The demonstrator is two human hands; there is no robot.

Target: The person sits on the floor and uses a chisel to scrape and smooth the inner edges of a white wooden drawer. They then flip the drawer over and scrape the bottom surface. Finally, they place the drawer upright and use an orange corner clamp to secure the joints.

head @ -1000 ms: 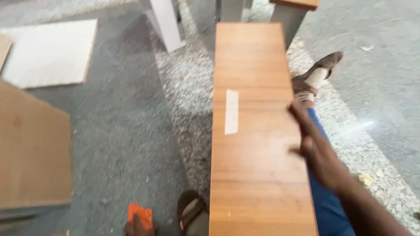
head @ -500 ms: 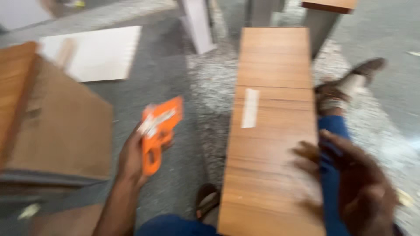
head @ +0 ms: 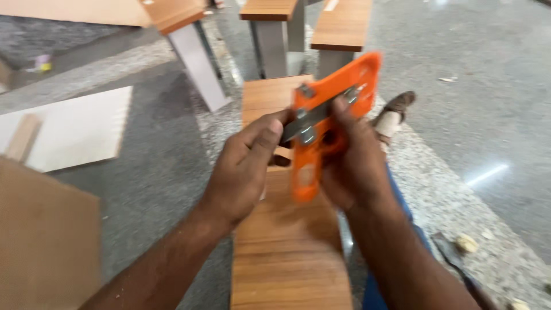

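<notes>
Both my hands grip the orange tool (head: 327,126), held up over the wooden plank (head: 287,252). My right hand (head: 353,166) wraps tight around its lower half, thumb pressed on the grey metal blade piece (head: 313,115). My left hand (head: 247,166) pinches the left end of that metal part between thumb and fingers. Its long axis slants from near-left up to far-right, so its far end points away from me. That metal strip crosses it, and my left hand sits nearer its free end. Below, the plank runs straight away from me.
</notes>
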